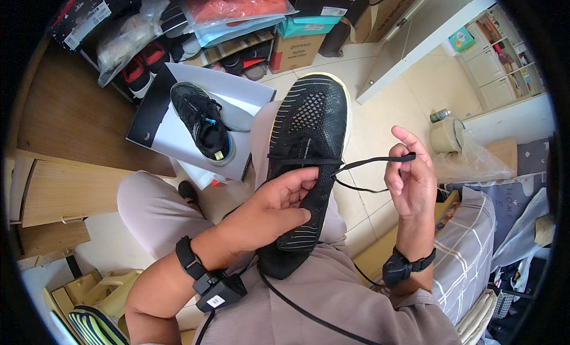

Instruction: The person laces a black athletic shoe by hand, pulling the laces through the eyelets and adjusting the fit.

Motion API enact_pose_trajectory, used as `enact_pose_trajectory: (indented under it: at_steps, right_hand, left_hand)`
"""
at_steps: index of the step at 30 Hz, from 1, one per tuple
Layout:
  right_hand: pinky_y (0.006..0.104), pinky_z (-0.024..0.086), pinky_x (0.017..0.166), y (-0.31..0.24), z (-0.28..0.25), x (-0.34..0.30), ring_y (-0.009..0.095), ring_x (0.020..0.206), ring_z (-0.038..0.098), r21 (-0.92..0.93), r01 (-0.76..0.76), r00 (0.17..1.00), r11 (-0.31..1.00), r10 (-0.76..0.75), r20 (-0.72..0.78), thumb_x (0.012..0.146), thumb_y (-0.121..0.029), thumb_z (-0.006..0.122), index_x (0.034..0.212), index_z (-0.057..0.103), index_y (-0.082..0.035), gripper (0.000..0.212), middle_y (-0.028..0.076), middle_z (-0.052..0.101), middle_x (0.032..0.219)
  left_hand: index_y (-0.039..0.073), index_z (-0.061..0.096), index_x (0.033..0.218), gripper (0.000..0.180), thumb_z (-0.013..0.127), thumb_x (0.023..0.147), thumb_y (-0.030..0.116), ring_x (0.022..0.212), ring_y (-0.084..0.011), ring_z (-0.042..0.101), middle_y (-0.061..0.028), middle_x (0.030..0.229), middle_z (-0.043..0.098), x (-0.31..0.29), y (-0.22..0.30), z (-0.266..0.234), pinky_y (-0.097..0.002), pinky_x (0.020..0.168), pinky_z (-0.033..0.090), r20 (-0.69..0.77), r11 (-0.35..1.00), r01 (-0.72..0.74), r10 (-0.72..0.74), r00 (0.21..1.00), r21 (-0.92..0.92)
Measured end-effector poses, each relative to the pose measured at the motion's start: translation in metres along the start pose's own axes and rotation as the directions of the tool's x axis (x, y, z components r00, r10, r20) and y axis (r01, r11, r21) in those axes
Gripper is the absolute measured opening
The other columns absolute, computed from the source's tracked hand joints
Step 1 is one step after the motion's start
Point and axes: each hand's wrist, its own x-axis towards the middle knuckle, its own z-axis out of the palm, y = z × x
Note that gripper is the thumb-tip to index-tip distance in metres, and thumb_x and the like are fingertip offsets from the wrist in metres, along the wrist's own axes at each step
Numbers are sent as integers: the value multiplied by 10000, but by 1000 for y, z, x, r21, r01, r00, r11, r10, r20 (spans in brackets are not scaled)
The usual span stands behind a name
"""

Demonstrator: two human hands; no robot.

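A black sneaker [312, 116] with a pale sole edge rests on my lap, its toe pointing away from me. My left hand [279, 202] is closed on the shoe around the tongue and lace area. Off to the right, my right hand [412, 187] pinches a black shoelace [371, 161], drawn out sideways from the shoe, while some of its fingers stay raised. A second loop of lace hangs slack below the taut strand. The matching sneaker [199, 119] lies in an open white shoebox [169, 131] beyond my left knee.
Behind the box, a shoe rack [234, 51] holds several shoes, bags and boxes. A brown carton [294, 53] stands beside it. An open white door [424, 39] is at the far right, a bin [445, 135] near it. Wooden drawers [77, 193] stand left; a checked cloth [466, 256] lies right.
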Motion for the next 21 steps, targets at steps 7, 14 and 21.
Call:
enact_pose_trajectory:
  at_steps: [7, 14, 21]
  right_hand:
    - [215, 342, 431, 5, 5, 0, 163, 588, 460, 239, -31, 978, 971, -20, 208, 728, 39, 481, 994, 579, 41, 284, 70, 497, 684]
    - [187, 339, 549, -2, 12, -11, 48, 610, 440, -297, 82, 977, 951, -18, 213, 799, -64, 714, 775, 591, -55, 125, -9, 542, 731]
    - [151, 344, 539, 35, 22, -19, -14, 594, 444, -467, -251, 917, 848, 363, 165, 828, -19, 708, 938, 586, -50, 167, -83, 539, 688]
  left_hand:
    - [-34, 342, 1396, 619, 525, 809, -107, 1155, -123, 490, -64, 1257, 498, -2, 3, 0, -263, 989, 405, -9, 1000, -4, 4, 1000, 7]
    - [-22, 369, 1384, 611, 510, 799, -130, 1221, -145, 479, -69, 1309, 501, 6, 5, 10, -296, 1042, 378, -51, 997, 39, -35, 998, 62]
    - [-32, 462, 1278, 466, 607, 836, -10, 940, -97, 550, -31, 1090, 557, 10, 0, 15, -234, 836, 467, -153, 995, -21, 37, 988, 102]
